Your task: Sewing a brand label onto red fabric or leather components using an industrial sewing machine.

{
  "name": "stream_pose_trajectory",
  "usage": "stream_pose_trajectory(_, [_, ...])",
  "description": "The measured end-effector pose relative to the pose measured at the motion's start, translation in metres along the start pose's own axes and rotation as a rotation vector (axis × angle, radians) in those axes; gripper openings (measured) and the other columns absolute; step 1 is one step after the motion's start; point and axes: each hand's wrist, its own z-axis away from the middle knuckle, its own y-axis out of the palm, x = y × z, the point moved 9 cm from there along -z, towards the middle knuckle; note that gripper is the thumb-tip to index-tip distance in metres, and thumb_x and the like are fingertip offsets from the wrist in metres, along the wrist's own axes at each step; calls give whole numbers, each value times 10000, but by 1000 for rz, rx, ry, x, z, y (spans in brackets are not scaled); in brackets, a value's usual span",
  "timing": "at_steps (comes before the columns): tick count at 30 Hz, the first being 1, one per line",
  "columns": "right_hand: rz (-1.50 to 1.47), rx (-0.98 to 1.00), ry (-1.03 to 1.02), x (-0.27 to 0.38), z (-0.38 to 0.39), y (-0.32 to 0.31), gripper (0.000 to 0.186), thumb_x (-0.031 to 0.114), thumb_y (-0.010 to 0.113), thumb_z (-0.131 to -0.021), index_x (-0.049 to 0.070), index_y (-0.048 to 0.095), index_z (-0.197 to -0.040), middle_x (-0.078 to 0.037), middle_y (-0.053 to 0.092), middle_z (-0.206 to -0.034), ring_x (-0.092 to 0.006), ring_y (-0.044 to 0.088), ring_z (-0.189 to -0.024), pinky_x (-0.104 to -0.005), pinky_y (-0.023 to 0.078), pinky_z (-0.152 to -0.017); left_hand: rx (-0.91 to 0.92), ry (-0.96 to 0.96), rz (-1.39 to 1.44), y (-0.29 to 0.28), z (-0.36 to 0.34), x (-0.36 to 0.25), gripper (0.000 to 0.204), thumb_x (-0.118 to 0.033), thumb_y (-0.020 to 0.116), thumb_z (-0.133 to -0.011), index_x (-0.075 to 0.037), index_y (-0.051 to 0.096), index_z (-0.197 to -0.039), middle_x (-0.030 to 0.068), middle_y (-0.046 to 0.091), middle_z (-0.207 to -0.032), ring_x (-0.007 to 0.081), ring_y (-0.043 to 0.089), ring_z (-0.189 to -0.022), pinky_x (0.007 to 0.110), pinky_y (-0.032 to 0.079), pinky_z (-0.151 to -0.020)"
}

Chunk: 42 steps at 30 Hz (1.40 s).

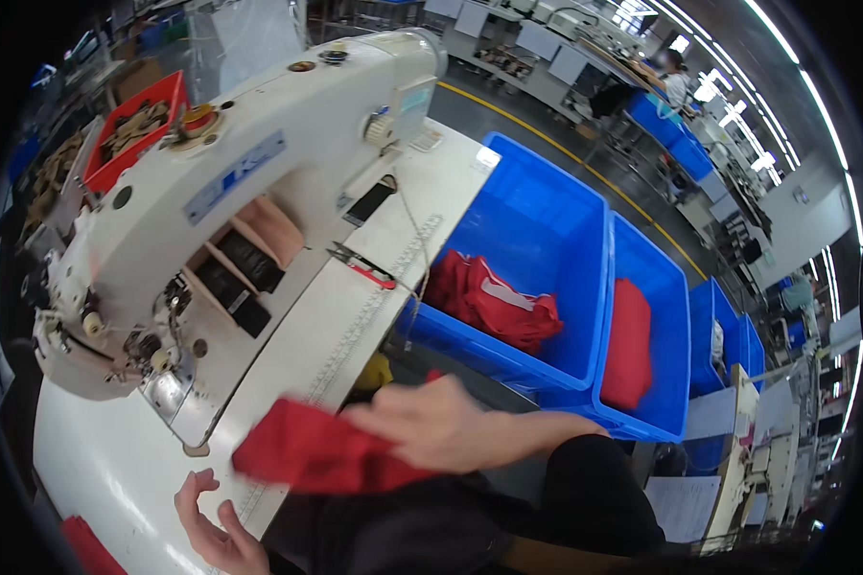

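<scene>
My right hand [422,422], blurred by motion, grips a folded piece of red fabric [307,450] over the front edge of the white worktop [105,450]. My left hand [216,522] is lower left of that fabric, empty, with fingers apart and slightly curled. Beyond both hands stands a white industrial sewing machine [249,115], its needle area above and left of the fabric. Red-handled thread snips [364,268] lie on the worktop. More red cloth [91,546] shows at the bottom left edge.
Blue bins [547,211] right of the worktop hold red garments [484,302] and folded red fabric [628,340]. A red crate [134,129] of tan pieces is behind the machine. A seated person [671,86] works across the yellow-lined aisle. Another bench [738,460] stands at lower right.
</scene>
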Motion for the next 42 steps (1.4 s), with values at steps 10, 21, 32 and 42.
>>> stream_pose_trajectory(10, [755,642,745,-251,233,-1,679,234,572,-861,203,250,-1458,-299,130,-1480,-561,250,-1293,-638,354,-958,174,-52,37,54,20,20,283,-35,494,-892,51,529,-1160,152,541,-1127,224,531,-904,325,415,-875])
stream_pose_trajectory(21, [576,750,707,-198,77,9,362,337,545,-884,2,673,-831,-165,650,-786,-349,630,-706,-451,497,-633,108,-110,38,13,8,22,116,72,641,-770,25,644,-876,146,635,-900,250,612,-790,301,488,-692])
stream_pose_trajectory(32, [-285,245,-313,54,-65,118,204,47,690,-746,30,648,-945,-60,508,-659,-230,517,-530,-336,397,-479,-487,-261,-1004,-279,46,149,93,-86,649,-826,0,650,-863,90,598,-999,268,538,-899,345,459,-751])
stream_pose_trajectory(42, [-89,693,-575,44,-22,206,436,311,578,-861,-43,588,-1117,-149,543,-1252,-311,565,-1009,-392,508,-809,-77,-628,-1406,-318,43,264,190,-145,650,-795,-16,657,-933,85,631,-981,284,587,-942,387,490,-786])
